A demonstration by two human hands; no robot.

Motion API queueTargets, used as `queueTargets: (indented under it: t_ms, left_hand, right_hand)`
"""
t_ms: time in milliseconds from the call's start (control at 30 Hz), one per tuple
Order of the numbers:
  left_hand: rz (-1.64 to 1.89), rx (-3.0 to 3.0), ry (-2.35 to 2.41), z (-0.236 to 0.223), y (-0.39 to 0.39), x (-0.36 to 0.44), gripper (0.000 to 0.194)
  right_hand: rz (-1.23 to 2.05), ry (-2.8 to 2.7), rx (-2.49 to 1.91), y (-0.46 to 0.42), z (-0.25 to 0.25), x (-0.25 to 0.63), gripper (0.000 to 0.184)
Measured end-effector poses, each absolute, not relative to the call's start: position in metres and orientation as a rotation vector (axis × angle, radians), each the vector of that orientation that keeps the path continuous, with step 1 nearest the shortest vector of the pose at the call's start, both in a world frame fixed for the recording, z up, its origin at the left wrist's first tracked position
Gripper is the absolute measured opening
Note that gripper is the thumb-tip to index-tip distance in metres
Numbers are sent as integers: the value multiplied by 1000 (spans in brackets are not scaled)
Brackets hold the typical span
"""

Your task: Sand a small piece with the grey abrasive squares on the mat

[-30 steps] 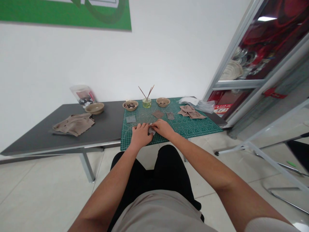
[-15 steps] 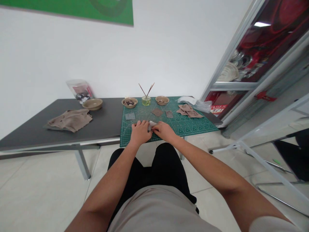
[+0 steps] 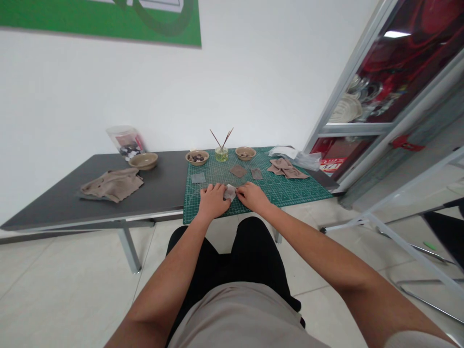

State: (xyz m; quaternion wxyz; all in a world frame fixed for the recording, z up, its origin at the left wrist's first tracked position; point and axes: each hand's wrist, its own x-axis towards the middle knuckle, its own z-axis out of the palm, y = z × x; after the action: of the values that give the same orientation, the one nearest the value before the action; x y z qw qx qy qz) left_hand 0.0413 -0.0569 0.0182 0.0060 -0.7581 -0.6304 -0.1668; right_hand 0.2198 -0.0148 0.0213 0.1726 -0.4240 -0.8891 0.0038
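Swatch (image 3: 229, 192) on green cutting mat (image 3: 290, 191)

Small, pale, between left hand (image 3: 213, 202) and right hand (image 3: 253, 197), fingertips of both closed against its edges; pinching or only pressing, cannot tell. Grey swatch (image 3: 197, 178) just beyond left hand. Tan cloth (image 3: 286, 168) farther right.

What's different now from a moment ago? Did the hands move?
The right hand slid a little to the right, so the hands sit slightly further apart and more of the small pale folded piece shows between them. Neither hand seems to have let go of it. The left hand and the green cutting mat stayed about the same.
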Motion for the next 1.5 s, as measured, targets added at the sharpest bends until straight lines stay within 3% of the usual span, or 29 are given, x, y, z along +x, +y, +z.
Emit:
queueTargets:
  t_ms: [133, 367, 467, 633, 767, 900, 1100, 1333, 1500]
  left_hand:
    - [-526, -2383, -1986, 19, -56, 40, 36]
    - [-554, -2337, -2009, 19, -58, 41, 33]
    - [-559, -2338, -2004, 19, -59, 42, 34]
    - [-612, -2323, -2056, 20, -58, 41, 35]
    - [-678, -2323, -2067, 20, -58, 39, 36]
    - [-741, -2325, -2080, 19, -57, 36, 38]
    - [-861, -2392, -2038, 19, -56, 31, 42]
    - [-1128, -2483, -1948, 15, -51, 17, 36]
    - [-1045, -2460, -2013, 15, -52, 19, 27]
  right_hand:
    - [162, -2468, -1102, -19, 16, 214, 17]
    - [925, -1773, -1077, 1, 7, 207, 18]
    - [1106, -1589, -1003, 9, 2, 205, 19]
    - [1023, -1593, -987, 8, -4, 200, 11]
    - [907, -1748, -1101, 4, -3, 200, 21]
    - [853, -1810, -1130, 1, 1, 201, 13]
    - [774, -1880, -1181, -6, 9, 198, 20]
    - [911, -1848, -1101, -10, 11, 188, 24]
    - [1019, -1762, -1075, -1, 2, 190, 24]
